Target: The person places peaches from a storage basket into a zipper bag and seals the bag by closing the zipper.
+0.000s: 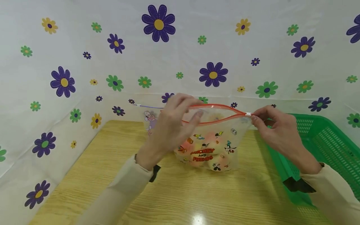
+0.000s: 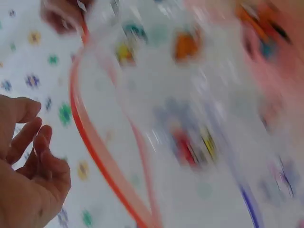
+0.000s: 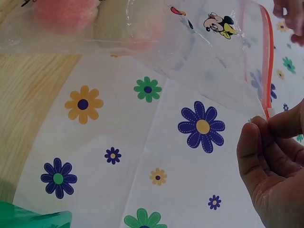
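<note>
A clear zip bag (image 1: pixel 202 154) printed with cartoon figures and "Mickey and Friends" stands on the table, its red zip edge (image 1: pixel 222 106) gaping. Inside are several round pink and cream things (image 3: pixel 66 14), perhaps peaches, blurred by the plastic. With thumb and fingers, my right hand (image 1: pixel 277 128) pinches the bag's top right corner, beside the white slider (image 1: pixel 248 114). My left hand (image 1: pixel 172 122) hovers in front of the mouth's left part. The left wrist view shows its fingers (image 2: pixel 28 147) loosely bent, apart from the zip edge, holding nothing.
Behind the bag's left side is another clear bag (image 1: pixel 150 120) with a blue zip and a purple figure. A green plastic basket (image 1: pixel 281 168) stands at the right of the wooden table (image 1: pixel 112 175). Flower-printed white sheeting (image 1: pixel 126 65) hangs behind and at the left.
</note>
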A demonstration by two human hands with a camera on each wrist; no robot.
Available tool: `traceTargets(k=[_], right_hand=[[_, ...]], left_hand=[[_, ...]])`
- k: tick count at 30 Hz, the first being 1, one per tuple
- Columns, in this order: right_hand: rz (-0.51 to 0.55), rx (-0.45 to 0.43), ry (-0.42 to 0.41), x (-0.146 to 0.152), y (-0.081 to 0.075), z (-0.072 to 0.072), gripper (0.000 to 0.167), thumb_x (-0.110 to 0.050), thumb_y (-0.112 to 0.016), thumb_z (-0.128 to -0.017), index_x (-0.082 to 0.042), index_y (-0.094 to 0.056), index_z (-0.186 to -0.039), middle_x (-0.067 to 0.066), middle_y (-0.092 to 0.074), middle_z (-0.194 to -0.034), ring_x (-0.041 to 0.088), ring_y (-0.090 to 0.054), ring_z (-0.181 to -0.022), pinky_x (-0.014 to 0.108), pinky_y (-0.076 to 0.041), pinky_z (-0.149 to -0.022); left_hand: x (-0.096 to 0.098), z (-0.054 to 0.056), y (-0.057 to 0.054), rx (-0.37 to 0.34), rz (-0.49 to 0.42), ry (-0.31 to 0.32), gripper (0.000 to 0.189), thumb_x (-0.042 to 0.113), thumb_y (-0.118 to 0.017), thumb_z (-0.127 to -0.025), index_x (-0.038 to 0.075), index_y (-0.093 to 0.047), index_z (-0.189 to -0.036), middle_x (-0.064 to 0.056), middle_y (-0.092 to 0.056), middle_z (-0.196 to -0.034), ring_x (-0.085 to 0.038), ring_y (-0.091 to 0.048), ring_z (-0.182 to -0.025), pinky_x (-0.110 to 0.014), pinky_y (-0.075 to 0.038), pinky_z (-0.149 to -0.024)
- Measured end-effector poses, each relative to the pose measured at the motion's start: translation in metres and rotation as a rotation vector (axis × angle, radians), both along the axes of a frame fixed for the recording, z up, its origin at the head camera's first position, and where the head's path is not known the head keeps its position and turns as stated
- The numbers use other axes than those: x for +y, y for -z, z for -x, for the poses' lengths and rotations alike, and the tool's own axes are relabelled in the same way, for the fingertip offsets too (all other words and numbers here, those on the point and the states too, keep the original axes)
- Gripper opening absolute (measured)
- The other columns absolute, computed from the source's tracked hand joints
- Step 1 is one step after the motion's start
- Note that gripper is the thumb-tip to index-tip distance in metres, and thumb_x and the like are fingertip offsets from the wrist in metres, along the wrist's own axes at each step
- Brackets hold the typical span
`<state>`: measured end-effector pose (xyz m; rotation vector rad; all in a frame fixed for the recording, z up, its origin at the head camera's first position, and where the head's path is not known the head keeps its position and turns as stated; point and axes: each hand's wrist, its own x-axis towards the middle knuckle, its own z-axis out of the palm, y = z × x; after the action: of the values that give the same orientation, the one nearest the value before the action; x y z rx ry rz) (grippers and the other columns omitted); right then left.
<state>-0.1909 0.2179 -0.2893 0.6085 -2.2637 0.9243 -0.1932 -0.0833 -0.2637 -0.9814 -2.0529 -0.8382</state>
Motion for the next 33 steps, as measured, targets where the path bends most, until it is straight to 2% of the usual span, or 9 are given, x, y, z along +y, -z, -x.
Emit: traceTargets(k=[2, 4, 8, 12, 18, 23, 28, 31, 33], right_hand=[[-0.001, 0.013, -0.014, 0.000, 0.001, -0.001, 0.009, 0.002, -0.071, -0.092, -0.001, -0.071, -0.101, 0.010, -0.073, -0.085, -0.005, -0.055, -0.071, 0.002, -0.046, -0.068], [-0.010, 0.033, -0.031, -0.001, 0.001, -0.002, 0.010, 0.003, -0.072, -0.091, -0.001, -0.072, -0.100, 0.010, -0.073, -0.085, -0.006, -0.056, -0.071, 0.002, -0.047, -0.068], [-0.022, 0.058, -0.088, -0.003, 0.002, -0.003, 0.015, 0.008, -0.073, -0.087, -0.003, -0.074, -0.097, 0.009, -0.075, -0.086, -0.007, -0.059, -0.074, 0.003, -0.049, -0.071], [-0.030, 0.083, -0.145, -0.004, 0.003, -0.005, 0.022, 0.014, -0.074, -0.083, -0.004, -0.074, -0.096, 0.006, -0.075, -0.087, -0.005, -0.059, -0.076, 0.004, -0.050, -0.074], [-0.065, 0.169, -0.179, -0.004, 0.004, -0.006, 0.027, 0.017, -0.076, -0.078, -0.005, -0.075, -0.094, 0.002, -0.074, -0.083, -0.001, -0.059, -0.070, 0.008, -0.046, -0.066], [-0.079, 0.203, -0.194, -0.005, 0.003, -0.007, 0.028, 0.018, -0.076, -0.076, -0.005, -0.075, -0.093, 0.002, -0.073, -0.082, 0.001, -0.058, -0.069, 0.010, -0.045, -0.065], [-0.082, 0.210, -0.177, -0.008, 0.003, -0.010, 0.027, 0.018, -0.076, -0.076, -0.003, -0.074, -0.092, 0.002, -0.073, -0.082, 0.002, -0.057, -0.069, 0.009, -0.045, -0.065], [-0.068, 0.207, -0.172, -0.010, 0.003, -0.011, 0.025, 0.018, -0.075, -0.078, -0.002, -0.073, -0.092, 0.004, -0.073, -0.081, 0.002, -0.057, -0.069, 0.009, -0.045, -0.065], [-0.047, 0.171, -0.180, -0.011, 0.005, -0.012, 0.023, 0.017, -0.074, -0.080, -0.002, -0.072, -0.094, 0.006, -0.073, -0.082, 0.001, -0.058, -0.070, 0.008, -0.047, -0.066]], left_hand=[[0.023, -0.008, 0.002, 0.044, 0.098, 0.030, 0.023, 0.014, -0.068, -0.098, 0.004, -0.071, -0.119, -0.009, -0.068, -0.113, -0.015, -0.064, -0.089, -0.020, -0.055, -0.075], [0.040, -0.012, 0.006, 0.073, 0.197, 0.023, 0.026, 0.019, -0.066, -0.100, 0.008, -0.070, -0.124, -0.006, -0.069, -0.117, -0.011, -0.064, -0.086, -0.016, -0.053, -0.072], [0.060, -0.008, 0.013, 0.141, 0.339, -0.096, 0.034, 0.027, -0.063, -0.103, 0.013, -0.066, -0.133, -0.002, -0.067, -0.125, -0.008, -0.066, -0.086, -0.016, -0.052, -0.069], [0.070, 0.004, 0.020, 0.196, 0.349, -0.134, 0.032, 0.032, -0.063, -0.103, 0.016, -0.070, -0.130, 0.001, -0.069, -0.123, -0.006, -0.068, -0.084, -0.017, -0.052, -0.064], [0.078, 0.016, 0.028, 0.248, 0.307, -0.074, 0.021, 0.030, -0.061, -0.104, 0.018, -0.076, -0.114, 0.005, -0.072, -0.107, -0.005, -0.069, -0.085, -0.015, -0.055, -0.071], [0.079, 0.016, 0.027, 0.252, 0.310, -0.054, 0.019, 0.027, -0.060, -0.104, 0.018, -0.076, -0.109, 0.006, -0.070, -0.100, -0.005, -0.066, -0.082, -0.014, -0.052, -0.068], [0.077, 0.014, 0.022, 0.251, 0.356, -0.042, 0.019, 0.026, -0.060, -0.104, 0.017, -0.075, -0.109, 0.005, -0.071, -0.102, -0.009, -0.062, -0.082, -0.015, -0.050, -0.069], [0.076, 0.013, 0.018, 0.224, 0.371, -0.027, 0.018, 0.026, -0.060, -0.104, 0.016, -0.074, -0.110, 0.005, -0.071, -0.104, -0.010, -0.060, -0.083, -0.016, -0.048, -0.070], [0.075, 0.013, 0.017, 0.192, 0.376, -0.016, 0.018, 0.026, -0.061, -0.103, 0.016, -0.074, -0.112, 0.004, -0.071, -0.106, -0.010, -0.058, -0.083, -0.015, -0.047, -0.070]])
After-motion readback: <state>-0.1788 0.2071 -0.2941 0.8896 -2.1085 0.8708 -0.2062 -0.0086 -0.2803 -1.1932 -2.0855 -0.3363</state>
